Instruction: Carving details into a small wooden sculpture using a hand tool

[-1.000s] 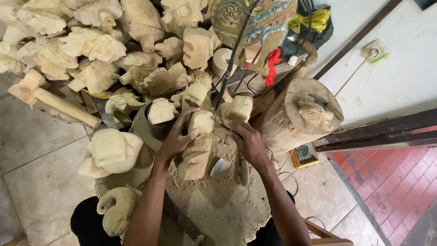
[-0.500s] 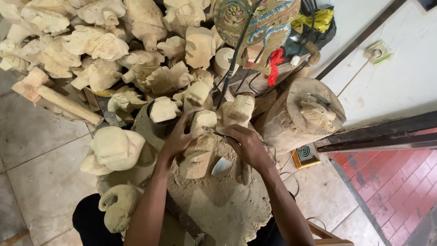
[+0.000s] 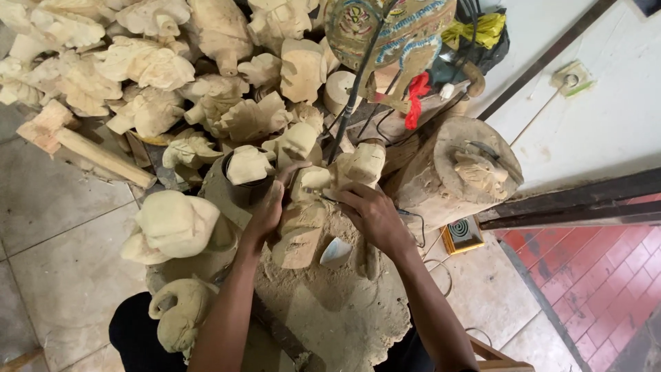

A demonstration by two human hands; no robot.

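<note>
Both hands meet over a pale, half-shaped wooden carving [image 3: 301, 227] that stands on a sawdust-covered stump [image 3: 337, 310] used as a counter. The left hand [image 3: 267, 210] wraps around the carving's left side, fingers curled against the wood, gripping it. The right hand [image 3: 372, 213] is closed at the carving's upper right edge; it seems to pinch a thin tool there, but the tool is too small to make out. Just below the right hand, a small white shard-like piece [image 3: 336, 251] lies in the sawdust beside the carving. To the left of the stump, near the left forearm, sit two rounded unfinished figures [image 3: 172, 224], and a large heap of similar raw carvings [image 3: 172, 76] fills the floor beyond. Behind the hands leans a painted mask [image 3: 385, 34] with a red tassel, and to the right stands a second stump [image 3: 461, 172] with a carved piece on top.
</note>
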